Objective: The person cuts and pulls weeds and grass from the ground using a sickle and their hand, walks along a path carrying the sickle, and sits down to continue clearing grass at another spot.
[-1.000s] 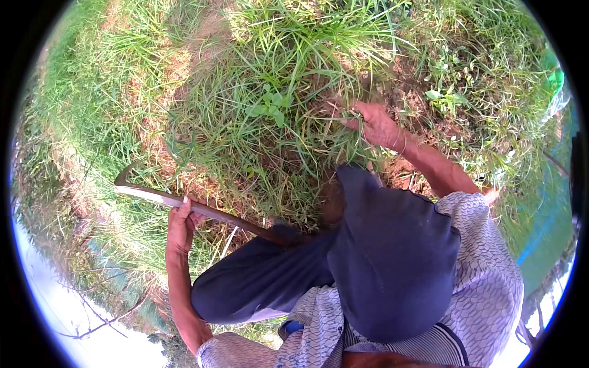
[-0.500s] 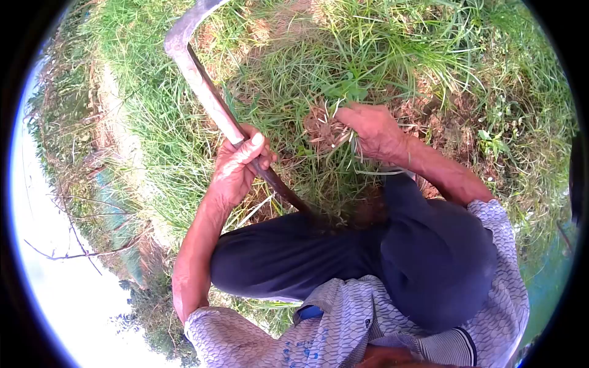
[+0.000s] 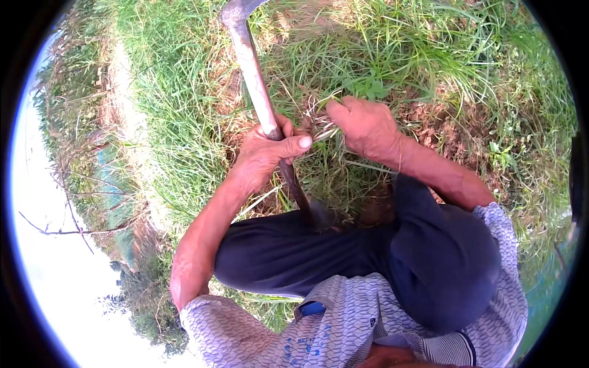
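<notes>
A long-handled tool with a curved metal head point(image 3: 253, 80) stands slanted in my left hand point(image 3: 265, 150), its head at the top edge of the view. The fingers wrap the shaft and the thumb points right. My right hand point(image 3: 368, 130) is closed on a bunch of pulled grass point(image 3: 324, 126), whose pale stems and roots stick out toward my left hand. The two hands are close together above the grass. The lower end of the shaft is near my dark trouser leg point(image 3: 294, 248).
Green grass point(image 3: 178, 110) grows beyond and to the left. Bare reddish soil point(image 3: 451, 132) shows right of my right hand. Thin bare branches point(image 3: 73, 232) stand at the lower left, and green netting point(image 3: 546, 300) lies at the right edge.
My left hand has come up and right with the tool, whose head has swung upward. My right hand has turned toward it, with the grass bunch now near my left thumb.
</notes>
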A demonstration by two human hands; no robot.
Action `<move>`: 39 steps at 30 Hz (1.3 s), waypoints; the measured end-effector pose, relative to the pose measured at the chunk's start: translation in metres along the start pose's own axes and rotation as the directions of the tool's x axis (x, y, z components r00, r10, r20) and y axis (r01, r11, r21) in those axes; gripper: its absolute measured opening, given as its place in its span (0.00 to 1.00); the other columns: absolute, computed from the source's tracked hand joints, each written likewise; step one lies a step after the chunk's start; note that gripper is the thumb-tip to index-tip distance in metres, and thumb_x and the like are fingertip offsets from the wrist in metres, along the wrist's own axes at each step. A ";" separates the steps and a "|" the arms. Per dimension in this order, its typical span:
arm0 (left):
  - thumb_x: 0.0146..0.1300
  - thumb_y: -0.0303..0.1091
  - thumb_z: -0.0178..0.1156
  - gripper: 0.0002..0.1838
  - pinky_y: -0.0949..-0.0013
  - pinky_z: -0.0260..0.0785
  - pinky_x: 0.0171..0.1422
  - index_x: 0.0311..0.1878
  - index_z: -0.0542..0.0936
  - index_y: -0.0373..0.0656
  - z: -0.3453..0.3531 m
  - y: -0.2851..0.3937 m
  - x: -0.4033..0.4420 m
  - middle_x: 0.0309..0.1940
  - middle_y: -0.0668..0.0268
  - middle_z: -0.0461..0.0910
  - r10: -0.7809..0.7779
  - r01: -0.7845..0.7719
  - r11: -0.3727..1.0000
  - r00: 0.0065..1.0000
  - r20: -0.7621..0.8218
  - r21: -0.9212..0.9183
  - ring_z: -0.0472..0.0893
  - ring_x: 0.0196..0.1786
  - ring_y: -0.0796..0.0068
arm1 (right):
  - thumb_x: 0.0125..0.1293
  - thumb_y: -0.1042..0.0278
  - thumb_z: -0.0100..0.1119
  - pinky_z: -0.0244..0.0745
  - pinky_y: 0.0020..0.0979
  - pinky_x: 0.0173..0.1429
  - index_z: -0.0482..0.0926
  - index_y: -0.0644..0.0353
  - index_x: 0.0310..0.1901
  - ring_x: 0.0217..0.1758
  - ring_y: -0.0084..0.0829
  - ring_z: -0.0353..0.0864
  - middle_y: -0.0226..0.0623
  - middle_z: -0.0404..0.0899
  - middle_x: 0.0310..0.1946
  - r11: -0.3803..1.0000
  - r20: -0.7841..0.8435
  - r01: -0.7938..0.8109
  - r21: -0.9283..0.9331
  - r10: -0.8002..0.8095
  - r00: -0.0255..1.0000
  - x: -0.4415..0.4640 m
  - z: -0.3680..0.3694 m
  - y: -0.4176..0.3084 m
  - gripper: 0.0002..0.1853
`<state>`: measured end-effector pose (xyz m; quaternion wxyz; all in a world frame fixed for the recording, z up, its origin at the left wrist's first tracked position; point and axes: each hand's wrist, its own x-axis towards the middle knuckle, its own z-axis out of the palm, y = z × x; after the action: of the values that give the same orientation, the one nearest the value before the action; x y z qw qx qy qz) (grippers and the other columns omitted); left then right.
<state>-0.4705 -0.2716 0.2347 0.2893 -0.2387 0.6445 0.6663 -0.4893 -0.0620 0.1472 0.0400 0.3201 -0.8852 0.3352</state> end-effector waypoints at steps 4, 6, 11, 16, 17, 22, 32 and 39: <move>0.55 0.23 0.71 0.14 0.79 0.70 0.30 0.35 0.72 0.46 -0.001 -0.005 0.003 0.33 0.63 0.82 0.040 -0.040 0.999 0.999 0.007 0.037 0.80 0.32 0.76 | 0.54 0.75 0.55 0.77 0.38 0.27 0.70 0.60 0.38 0.28 0.40 0.80 0.41 0.73 0.28 1.000 -0.023 0.008 0.012 -0.008 1.000 0.000 -0.001 -0.001 0.10; 0.56 0.25 0.71 0.14 0.77 0.72 0.32 0.34 0.72 0.47 -0.001 -0.006 0.003 0.31 0.66 0.81 0.074 -0.073 0.995 0.997 -0.010 0.069 0.78 0.29 0.77 | 0.54 0.75 0.55 0.76 0.38 0.26 0.69 0.60 0.38 0.27 0.41 0.80 0.41 0.73 0.28 0.998 -0.045 0.016 0.060 -0.014 0.999 -0.001 0.001 -0.001 0.09; 0.58 0.28 0.69 0.14 0.76 0.72 0.33 0.33 0.71 0.48 -0.005 -0.003 0.006 0.28 0.69 0.78 0.019 -0.018 0.996 1.000 -0.013 0.093 0.73 0.24 0.80 | 0.54 0.76 0.55 0.74 0.39 0.26 0.69 0.61 0.38 0.27 0.41 0.79 0.41 0.72 0.27 0.993 -0.079 -0.002 0.117 0.011 0.997 -0.011 0.008 0.001 0.10; 0.59 0.29 0.69 0.13 0.77 0.70 0.31 0.33 0.70 0.48 -0.005 -0.002 0.011 0.29 0.68 0.79 0.087 -0.084 0.995 0.993 -0.076 0.047 0.70 0.22 0.83 | 0.53 0.76 0.55 0.73 0.40 0.25 0.70 0.61 0.40 0.26 0.41 0.78 0.40 0.71 0.26 0.988 -0.145 0.043 0.146 -0.022 0.989 -0.012 0.002 0.002 0.11; 0.59 0.28 0.68 0.13 0.77 0.68 0.29 0.33 0.71 0.47 -0.005 0.000 0.011 0.31 0.66 0.80 0.090 -0.089 0.996 0.994 -0.064 0.014 0.70 0.22 0.83 | 0.52 0.76 0.55 0.73 0.40 0.25 0.70 0.61 0.40 0.26 0.41 0.78 0.40 0.71 0.26 0.992 -0.119 0.047 0.121 -0.032 0.992 -0.013 0.002 0.003 0.12; 0.59 0.25 0.68 0.12 0.78 0.64 0.25 0.34 0.71 0.46 -0.004 0.002 0.012 0.34 0.61 0.83 0.084 -0.084 0.996 0.996 -0.025 0.013 0.70 0.22 0.83 | 0.52 0.76 0.56 0.74 0.39 0.27 0.71 0.61 0.42 0.26 0.41 0.77 0.39 0.71 0.26 0.993 -0.084 0.082 0.082 -0.076 0.994 -0.015 0.000 0.000 0.14; 0.60 0.24 0.66 0.12 0.79 0.66 0.28 0.35 0.70 0.47 -0.004 0.005 0.011 0.30 0.63 0.82 0.054 -0.052 0.996 0.998 -0.013 0.072 0.69 0.21 0.84 | 0.50 0.75 0.59 0.75 0.40 0.31 0.72 0.60 0.44 0.31 0.44 0.79 0.42 0.72 0.28 0.975 -0.064 -0.001 0.222 0.016 0.998 -0.027 0.004 0.008 0.17; 0.60 0.27 0.68 0.12 0.78 0.68 0.30 0.37 0.71 0.48 -0.003 0.005 0.008 0.29 0.70 0.77 0.093 -0.092 0.994 0.996 -0.015 0.052 0.67 0.20 0.84 | 0.64 0.63 0.61 0.77 0.37 0.35 0.73 0.60 0.43 0.33 0.43 0.83 0.43 0.78 0.29 0.896 -0.003 -0.131 0.424 0.146 0.989 -0.037 0.013 0.026 0.12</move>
<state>-0.4796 -0.2736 0.2323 0.2585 -0.2070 0.6744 0.6600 -0.4737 -0.0352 0.1121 -0.0389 0.2517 -0.8112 0.5263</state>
